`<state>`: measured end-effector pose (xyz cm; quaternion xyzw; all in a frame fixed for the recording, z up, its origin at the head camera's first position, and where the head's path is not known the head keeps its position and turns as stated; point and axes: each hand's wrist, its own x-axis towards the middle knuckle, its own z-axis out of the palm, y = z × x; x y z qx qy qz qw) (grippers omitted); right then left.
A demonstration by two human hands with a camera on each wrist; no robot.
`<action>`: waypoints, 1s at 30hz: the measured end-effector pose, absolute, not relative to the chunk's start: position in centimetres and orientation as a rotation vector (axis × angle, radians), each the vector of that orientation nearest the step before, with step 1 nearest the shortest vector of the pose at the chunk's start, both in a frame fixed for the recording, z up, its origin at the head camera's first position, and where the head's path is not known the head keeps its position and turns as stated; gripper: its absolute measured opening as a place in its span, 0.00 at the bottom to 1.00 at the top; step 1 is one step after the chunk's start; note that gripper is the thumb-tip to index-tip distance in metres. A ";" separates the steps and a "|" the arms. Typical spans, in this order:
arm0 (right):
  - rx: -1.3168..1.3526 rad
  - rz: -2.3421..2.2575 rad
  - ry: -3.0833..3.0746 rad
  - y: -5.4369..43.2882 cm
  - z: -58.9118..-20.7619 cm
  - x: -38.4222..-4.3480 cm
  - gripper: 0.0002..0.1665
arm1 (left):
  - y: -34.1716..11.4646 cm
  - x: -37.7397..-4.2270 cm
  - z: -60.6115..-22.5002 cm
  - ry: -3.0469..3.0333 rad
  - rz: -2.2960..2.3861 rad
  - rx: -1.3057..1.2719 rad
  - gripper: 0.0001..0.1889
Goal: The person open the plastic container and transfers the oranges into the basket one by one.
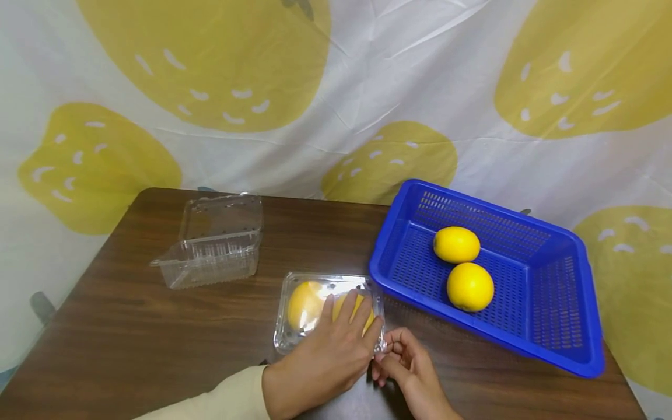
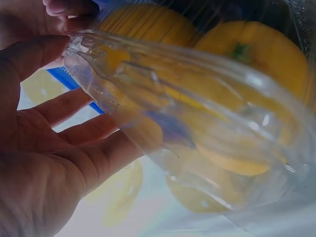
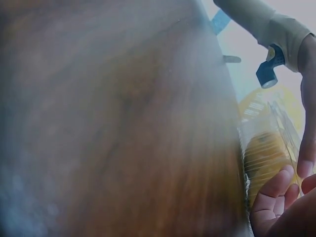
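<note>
A clear plastic clamshell box lies with its lid down near the front of the table, round yellow-orange citrus fruits inside it. My left hand rests on the lid with its fingers spread. In the left wrist view its thumb touches the box's corner, and a green stem end shows on one fruit. At the right front corner, my right hand pinches the box's rim between thumb and curled fingers. The right wrist view shows those fingers against the box's ribbed side.
A blue plastic basket stands on the right, holding two yellow fruits. Another clear clamshell box stands with its lid up at the back left. Behind the brown wooden table hangs a lemon-print cloth.
</note>
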<state>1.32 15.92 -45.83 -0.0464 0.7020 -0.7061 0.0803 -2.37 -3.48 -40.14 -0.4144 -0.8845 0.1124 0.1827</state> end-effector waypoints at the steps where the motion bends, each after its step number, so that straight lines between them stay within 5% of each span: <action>1: -0.152 -2.111 2.106 15.9 -45.8 1.3 0.10 | -3.5 -2.4 -40.2 -2.490 0.322 -1.168 0.22; 14: -0.193 -2.092 2.126 16.2 -45.8 1.0 0.08 | -3.4 -2.5 -40.1 -2.453 0.320 -1.152 0.18; 30: -0.290 -2.076 2.125 16.6 -46.0 0.5 0.06 | -3.6 -2.4 -40.0 -2.501 0.288 -1.175 0.27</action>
